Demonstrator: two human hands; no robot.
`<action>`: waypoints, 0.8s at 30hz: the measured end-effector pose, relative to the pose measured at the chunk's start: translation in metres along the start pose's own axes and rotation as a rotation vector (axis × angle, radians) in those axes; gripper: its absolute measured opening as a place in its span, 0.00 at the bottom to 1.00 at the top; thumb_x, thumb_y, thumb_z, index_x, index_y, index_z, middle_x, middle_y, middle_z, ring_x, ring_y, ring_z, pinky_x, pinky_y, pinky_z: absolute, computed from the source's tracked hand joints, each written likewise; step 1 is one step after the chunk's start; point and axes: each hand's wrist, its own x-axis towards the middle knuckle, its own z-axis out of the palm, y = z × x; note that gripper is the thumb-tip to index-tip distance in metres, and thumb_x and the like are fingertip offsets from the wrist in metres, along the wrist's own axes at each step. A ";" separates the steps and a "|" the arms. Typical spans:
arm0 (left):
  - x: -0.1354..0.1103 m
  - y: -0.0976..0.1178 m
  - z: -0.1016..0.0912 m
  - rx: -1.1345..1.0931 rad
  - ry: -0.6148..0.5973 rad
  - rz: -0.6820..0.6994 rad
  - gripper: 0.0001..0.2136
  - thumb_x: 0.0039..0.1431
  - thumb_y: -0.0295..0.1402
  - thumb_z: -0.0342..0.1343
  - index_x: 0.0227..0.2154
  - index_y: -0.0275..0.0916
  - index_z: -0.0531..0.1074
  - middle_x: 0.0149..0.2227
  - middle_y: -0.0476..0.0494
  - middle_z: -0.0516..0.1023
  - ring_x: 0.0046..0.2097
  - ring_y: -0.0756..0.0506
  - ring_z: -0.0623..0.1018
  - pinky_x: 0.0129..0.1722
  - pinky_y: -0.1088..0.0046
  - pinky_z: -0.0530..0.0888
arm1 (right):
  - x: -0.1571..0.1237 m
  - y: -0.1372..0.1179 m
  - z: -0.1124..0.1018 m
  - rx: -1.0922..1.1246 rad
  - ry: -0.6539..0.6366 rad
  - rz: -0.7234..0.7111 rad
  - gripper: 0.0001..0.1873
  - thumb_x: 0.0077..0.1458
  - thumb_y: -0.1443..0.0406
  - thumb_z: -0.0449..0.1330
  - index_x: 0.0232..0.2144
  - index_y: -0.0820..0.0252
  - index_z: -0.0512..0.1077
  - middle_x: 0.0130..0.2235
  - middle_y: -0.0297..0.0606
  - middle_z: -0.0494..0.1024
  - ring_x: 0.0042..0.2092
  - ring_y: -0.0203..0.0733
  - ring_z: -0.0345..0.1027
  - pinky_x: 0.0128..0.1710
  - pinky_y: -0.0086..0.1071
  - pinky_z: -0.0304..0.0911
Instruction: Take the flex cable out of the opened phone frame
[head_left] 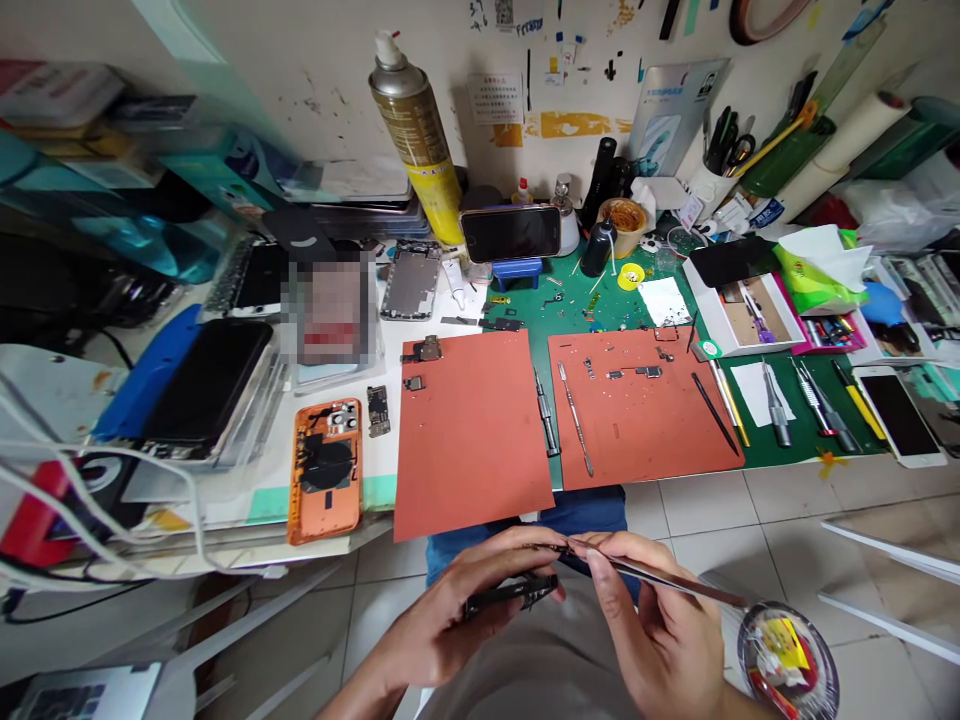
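Observation:
My left hand (457, 610) is closed around a thin black phone part (510, 594), held edge-on over my lap below the desk edge. In my right hand (660, 640) a pinch grip holds long metal tweezers (675, 580), and their tip meets the top edge of the black part near my left fingertips. Both hands are in front of the two red work mats (472, 430) (637, 400), which carry small loose phone parts and screws.
An orange phone back housing (326, 470) lies left of the mats. Screwdrivers and a spudger (575, 418) lie between and right of them. A spray can (416, 130), a propped phone (510, 232), a white phone (898, 415) and a bin of scraps (787, 660) surround the workspace.

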 end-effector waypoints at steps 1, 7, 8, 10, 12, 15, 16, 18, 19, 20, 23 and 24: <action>0.000 0.000 0.000 0.003 0.001 -0.006 0.21 0.82 0.34 0.54 0.72 0.52 0.74 0.71 0.29 0.76 0.60 0.35 0.85 0.61 0.55 0.83 | 0.000 0.001 0.000 0.002 -0.005 0.003 0.12 0.71 0.70 0.65 0.51 0.52 0.82 0.43 0.37 0.92 0.42 0.44 0.91 0.45 0.28 0.84; 0.003 -0.001 0.001 -0.046 0.032 0.013 0.20 0.81 0.36 0.55 0.70 0.51 0.77 0.68 0.29 0.78 0.59 0.37 0.86 0.59 0.59 0.83 | -0.007 0.011 0.008 0.079 0.006 0.047 0.13 0.70 0.71 0.66 0.52 0.50 0.82 0.43 0.36 0.92 0.44 0.44 0.91 0.47 0.27 0.84; 0.003 -0.001 0.001 -0.063 0.040 0.020 0.19 0.81 0.36 0.56 0.70 0.50 0.77 0.68 0.29 0.78 0.57 0.38 0.87 0.59 0.60 0.82 | -0.008 0.011 0.009 0.095 0.018 0.058 0.12 0.70 0.70 0.66 0.51 0.50 0.83 0.42 0.36 0.92 0.43 0.44 0.91 0.46 0.28 0.84; 0.004 -0.001 0.003 -0.102 0.052 0.034 0.19 0.81 0.36 0.56 0.69 0.49 0.78 0.67 0.29 0.78 0.53 0.40 0.88 0.59 0.60 0.82 | -0.007 0.012 0.011 0.127 0.040 0.079 0.10 0.71 0.70 0.66 0.49 0.51 0.84 0.41 0.37 0.91 0.42 0.44 0.91 0.45 0.28 0.84; 0.005 0.000 0.004 -0.124 0.053 0.039 0.19 0.81 0.36 0.57 0.69 0.48 0.78 0.67 0.29 0.79 0.52 0.40 0.88 0.58 0.60 0.82 | -0.007 0.012 0.012 0.165 0.040 0.094 0.10 0.71 0.70 0.66 0.48 0.51 0.84 0.41 0.37 0.91 0.42 0.45 0.91 0.45 0.30 0.85; 0.006 0.000 0.005 -0.132 0.054 0.043 0.19 0.81 0.36 0.57 0.69 0.49 0.78 0.67 0.30 0.80 0.54 0.38 0.88 0.58 0.59 0.82 | -0.007 0.012 0.012 0.252 0.018 0.108 0.10 0.72 0.70 0.65 0.50 0.52 0.84 0.43 0.39 0.91 0.44 0.46 0.91 0.46 0.31 0.85; 0.006 0.000 0.005 -0.123 0.061 0.040 0.19 0.80 0.37 0.57 0.69 0.49 0.79 0.66 0.30 0.80 0.56 0.37 0.87 0.59 0.59 0.81 | -0.008 0.012 0.012 0.279 0.010 0.112 0.11 0.72 0.70 0.65 0.51 0.51 0.83 0.43 0.39 0.91 0.44 0.47 0.90 0.47 0.32 0.85; 0.006 -0.001 0.005 -0.091 0.082 0.024 0.18 0.80 0.38 0.59 0.67 0.48 0.80 0.65 0.29 0.82 0.62 0.34 0.84 0.61 0.58 0.80 | -0.010 0.013 0.013 0.313 0.000 0.111 0.13 0.72 0.71 0.64 0.53 0.51 0.82 0.44 0.39 0.91 0.46 0.47 0.90 0.48 0.34 0.86; 0.005 -0.002 0.005 -0.081 0.091 0.016 0.18 0.79 0.39 0.59 0.66 0.48 0.81 0.64 0.29 0.83 0.62 0.34 0.84 0.61 0.58 0.80 | -0.010 0.013 0.013 0.322 -0.005 0.104 0.15 0.72 0.72 0.64 0.54 0.50 0.82 0.45 0.39 0.91 0.46 0.48 0.90 0.49 0.35 0.86; 0.005 -0.003 0.006 -0.080 0.099 0.011 0.18 0.79 0.40 0.59 0.66 0.47 0.81 0.64 0.29 0.83 0.61 0.34 0.85 0.61 0.58 0.80 | -0.011 0.013 0.014 0.330 -0.007 0.092 0.16 0.72 0.73 0.64 0.55 0.50 0.81 0.46 0.39 0.91 0.47 0.48 0.90 0.51 0.36 0.86; 0.004 -0.004 0.006 -0.096 0.105 0.011 0.18 0.79 0.40 0.60 0.66 0.49 0.81 0.65 0.29 0.82 0.53 0.36 0.88 0.58 0.58 0.82 | -0.011 0.012 0.013 0.354 -0.012 0.058 0.19 0.71 0.75 0.63 0.57 0.49 0.80 0.48 0.38 0.91 0.49 0.48 0.90 0.53 0.37 0.85; 0.003 -0.004 0.006 -0.093 0.109 0.012 0.18 0.79 0.39 0.60 0.67 0.50 0.81 0.65 0.29 0.82 0.53 0.36 0.88 0.58 0.58 0.83 | -0.011 0.012 0.013 0.356 -0.016 0.054 0.20 0.71 0.75 0.63 0.58 0.48 0.79 0.48 0.38 0.91 0.49 0.47 0.90 0.53 0.37 0.85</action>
